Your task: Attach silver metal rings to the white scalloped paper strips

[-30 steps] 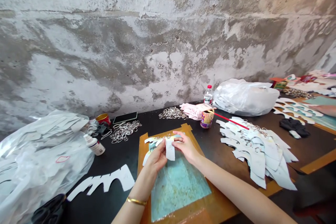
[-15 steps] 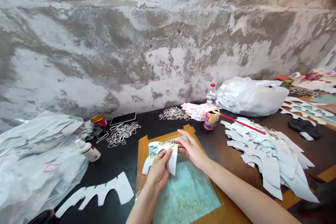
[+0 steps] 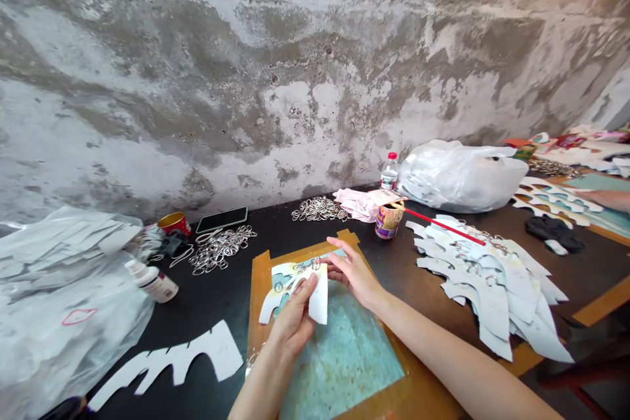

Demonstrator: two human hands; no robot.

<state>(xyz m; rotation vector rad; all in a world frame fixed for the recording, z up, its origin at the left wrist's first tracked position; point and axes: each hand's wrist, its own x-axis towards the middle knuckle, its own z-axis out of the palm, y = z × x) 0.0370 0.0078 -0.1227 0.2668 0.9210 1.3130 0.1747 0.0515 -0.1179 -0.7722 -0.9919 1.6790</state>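
Above a teal sheet [image 3: 354,354] edged with brown tape, my left hand [image 3: 295,318] grips a white cut-out piece [image 3: 319,298] between thumb and fingers. Metal rings [image 3: 315,264] sit along the piece's upper edge. My right hand [image 3: 352,269] is at the right of the piece, its fingers spread and the tips near the ring at the top corner; some fingertips are hidden behind the piece. To the left on the black table lies another white cut-out [image 3: 197,356] with curved notches.
Ring piles [image 3: 224,251], a phone [image 3: 221,220], a white bottle [image 3: 155,281] and a plastic bag [image 3: 98,315] are left. A cup [image 3: 388,220] with a red stick [image 3: 443,226], stacked cut-outs [image 3: 492,302] and another person's hand [image 3: 608,199] are right.
The view has shifted slightly, so table items appear further left. Another person's hand has come into view at the right edge. My hands keep nearly the same pose around the piece.
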